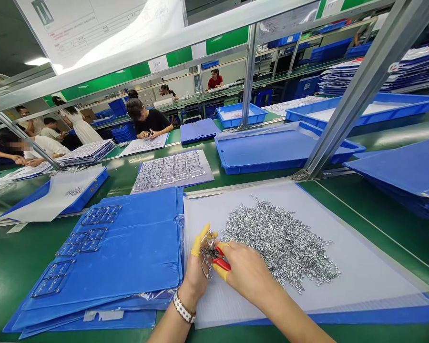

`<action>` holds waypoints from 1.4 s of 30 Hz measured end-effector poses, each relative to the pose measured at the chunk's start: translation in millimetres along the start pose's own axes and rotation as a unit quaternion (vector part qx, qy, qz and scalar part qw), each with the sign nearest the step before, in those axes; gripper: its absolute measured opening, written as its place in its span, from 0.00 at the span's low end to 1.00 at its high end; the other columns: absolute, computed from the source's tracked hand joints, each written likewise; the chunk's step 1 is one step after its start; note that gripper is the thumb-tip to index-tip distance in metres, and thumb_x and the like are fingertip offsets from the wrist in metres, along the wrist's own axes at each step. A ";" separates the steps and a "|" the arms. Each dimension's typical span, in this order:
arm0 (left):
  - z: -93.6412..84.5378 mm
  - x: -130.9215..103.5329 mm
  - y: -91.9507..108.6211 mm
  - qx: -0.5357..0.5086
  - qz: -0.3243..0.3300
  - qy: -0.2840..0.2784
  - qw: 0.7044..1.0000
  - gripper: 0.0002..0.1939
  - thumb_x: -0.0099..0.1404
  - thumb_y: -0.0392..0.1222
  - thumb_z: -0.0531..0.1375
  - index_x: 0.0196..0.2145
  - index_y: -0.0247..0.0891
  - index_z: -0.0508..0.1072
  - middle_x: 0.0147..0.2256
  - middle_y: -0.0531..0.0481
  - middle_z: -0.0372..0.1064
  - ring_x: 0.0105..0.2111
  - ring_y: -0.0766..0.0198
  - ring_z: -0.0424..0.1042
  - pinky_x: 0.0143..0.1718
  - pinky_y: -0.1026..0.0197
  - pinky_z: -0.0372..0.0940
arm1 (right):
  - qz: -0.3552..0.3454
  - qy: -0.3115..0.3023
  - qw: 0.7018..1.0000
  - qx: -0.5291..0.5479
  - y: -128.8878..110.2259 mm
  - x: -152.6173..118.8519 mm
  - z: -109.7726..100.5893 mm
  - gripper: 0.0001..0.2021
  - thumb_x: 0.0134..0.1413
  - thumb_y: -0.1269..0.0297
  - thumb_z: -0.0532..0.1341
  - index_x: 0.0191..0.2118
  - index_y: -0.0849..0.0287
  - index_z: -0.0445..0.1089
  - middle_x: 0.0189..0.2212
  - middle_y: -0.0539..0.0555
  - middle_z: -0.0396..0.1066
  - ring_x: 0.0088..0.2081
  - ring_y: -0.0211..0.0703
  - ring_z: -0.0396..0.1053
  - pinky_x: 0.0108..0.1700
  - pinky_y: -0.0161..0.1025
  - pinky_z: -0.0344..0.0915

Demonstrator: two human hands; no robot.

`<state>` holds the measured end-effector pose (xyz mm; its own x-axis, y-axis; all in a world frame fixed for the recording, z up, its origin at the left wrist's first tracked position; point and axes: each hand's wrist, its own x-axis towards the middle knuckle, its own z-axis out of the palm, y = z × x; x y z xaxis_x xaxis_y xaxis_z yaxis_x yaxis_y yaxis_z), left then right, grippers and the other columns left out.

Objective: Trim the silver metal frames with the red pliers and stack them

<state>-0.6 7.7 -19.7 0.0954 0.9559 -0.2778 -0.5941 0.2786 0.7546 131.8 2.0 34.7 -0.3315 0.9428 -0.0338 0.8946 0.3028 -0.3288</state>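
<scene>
My left hand (195, 274), with yellow finger covers and a beaded bracelet at the wrist, is closed around a small metal wire frame (205, 269). In my right hand (250, 269) are red-handled pliers (221, 263), their jaws at the frame. Yellow covers sit on this hand's thumb and finger too. What lies between the jaws is too small to make out. Just right of my hands a large heap of small silvery metal pieces (275, 238) spreads over a white sheet (364, 267). Several similar wire frames (53, 278) lie on stacked blue boards (136, 243) to the left.
Behind the sheet stands a shallow blue tray (264, 147), beside a slanted metal post (357, 90). A board of wire frames (175, 169) lies further back. At left is another blue tray (93, 190) with paper over it. Several co-workers sit beyond, one in black (153, 121).
</scene>
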 end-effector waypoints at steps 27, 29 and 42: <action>7.5 -6.3 4.3 -0.015 -0.046 -0.019 0.999 0.25 0.65 0.57 0.53 0.52 0.41 0.71 0.52 0.44 0.69 0.53 0.52 0.65 0.48 0.55 0.61 | 0.038 0.025 0.997 -0.065 18.9 7.6 -1.8 0.10 0.55 0.61 0.56 0.39 0.57 0.71 0.34 0.57 0.73 0.37 0.49 0.72 0.36 0.39 0.60; 9.3 -6.7 5.8 -0.034 -0.056 -0.017 0.998 0.24 0.65 0.56 0.52 0.51 0.40 0.72 0.50 0.43 0.70 0.51 0.53 0.66 0.47 0.56 0.62 | 0.043 0.029 0.996 -0.077 17.2 6.4 -1.9 0.09 0.55 0.63 0.56 0.39 0.57 0.71 0.35 0.57 0.73 0.37 0.48 0.71 0.36 0.39 0.60; 14.8 0.0 18.2 -0.137 -0.068 -0.032 0.988 0.26 0.65 0.57 0.51 0.51 0.36 0.71 0.54 0.40 0.66 0.48 0.50 0.69 0.40 0.52 0.67 | 0.048 0.021 0.996 -0.069 25.4 -10.0 5.0 0.12 0.55 0.59 0.56 0.42 0.59 0.70 0.39 0.59 0.72 0.43 0.52 0.68 0.42 0.45 0.58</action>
<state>0.4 14.1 2.8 0.2330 0.9180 -0.3209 -0.7654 0.3767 0.5217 156.3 -0.4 22.0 -0.2325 0.9724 -0.0188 0.9550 0.2246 -0.1939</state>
